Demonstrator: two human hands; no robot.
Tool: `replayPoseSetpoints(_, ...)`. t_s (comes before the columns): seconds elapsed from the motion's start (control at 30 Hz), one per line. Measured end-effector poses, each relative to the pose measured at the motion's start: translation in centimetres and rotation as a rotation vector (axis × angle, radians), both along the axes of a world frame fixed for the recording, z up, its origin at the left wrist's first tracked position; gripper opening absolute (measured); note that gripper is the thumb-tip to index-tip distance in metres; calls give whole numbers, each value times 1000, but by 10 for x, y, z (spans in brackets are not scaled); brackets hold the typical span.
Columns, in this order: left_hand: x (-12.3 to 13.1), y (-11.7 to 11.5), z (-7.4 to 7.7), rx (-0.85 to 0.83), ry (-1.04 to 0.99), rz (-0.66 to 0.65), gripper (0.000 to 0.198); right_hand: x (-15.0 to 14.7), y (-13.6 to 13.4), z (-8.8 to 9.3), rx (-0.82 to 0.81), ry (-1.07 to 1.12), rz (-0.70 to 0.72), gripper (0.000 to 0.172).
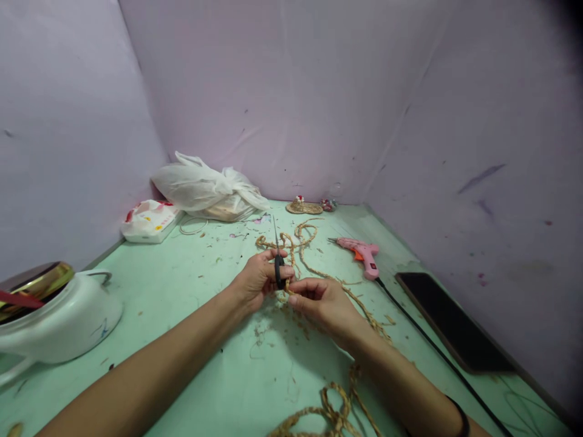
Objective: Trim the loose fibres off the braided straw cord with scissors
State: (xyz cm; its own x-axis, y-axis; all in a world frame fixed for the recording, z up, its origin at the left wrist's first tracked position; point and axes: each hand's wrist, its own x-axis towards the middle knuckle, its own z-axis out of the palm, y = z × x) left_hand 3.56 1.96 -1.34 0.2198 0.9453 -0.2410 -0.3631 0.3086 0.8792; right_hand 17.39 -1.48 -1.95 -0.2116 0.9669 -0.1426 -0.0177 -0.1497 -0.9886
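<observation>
Black-handled scissors (279, 273) sit in the curled left hand (255, 278), the right hand (325, 300) pinching tan cord (288, 290).

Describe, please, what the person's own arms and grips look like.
The left grip and right grip are ungloved human hands. The left forearm is bare, with no sleeve in view; the right forearm is bare too, except for a thin, dark, curved band near the picture's lower edge, whose material I cannot tell.

no legible text is showing, coloured print (158, 228) is blurring on a white packet (144, 230), blue scribble (101, 328) is marking a white pot (73, 325)
</observation>
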Motion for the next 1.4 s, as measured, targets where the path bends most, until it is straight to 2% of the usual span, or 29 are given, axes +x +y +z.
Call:
replayPoseSetpoints(0.13, 0, 1, 2, 76, -6, 116, 44, 1, 1, -1, -96, 158, 85, 23)
replayPoseSetpoints(0.23, 1, 1, 3, 74, 12, 238, 43, 2, 2, -1, -155, 239, 58, 26)
replayPoseSetpoints(0.37, 4, 0, 2, 46, 31, 339, 42, 1, 3, -2, -137, 250, -7, 27)
replayPoseSetpoints(0.53, 7, -1, 1, 68, 49, 354, 44, 1, 4, -2, -78, 233, -25, 25)
replayPoseSetpoints(0.87, 8, -4, 5, 128, 157, 427, 45, 2, 5, -5, -116, 267, -8, 26)
replayPoseSetpoints(1.0, 10, -9, 5, 150, 146, 420, 44, 2, 4, -4, -140, 268, 8, 30)
replayPoseSetpoints(1.17, 16, -15, 4, 121, 125, 346, 44, 1, 4, -3, -130, 225, 25, 27)
replayPoseSetpoints(1.4, 6, -2, 2, 53, 18, 361, 45, 2, 3, 0, -96, 198, 45, 24)
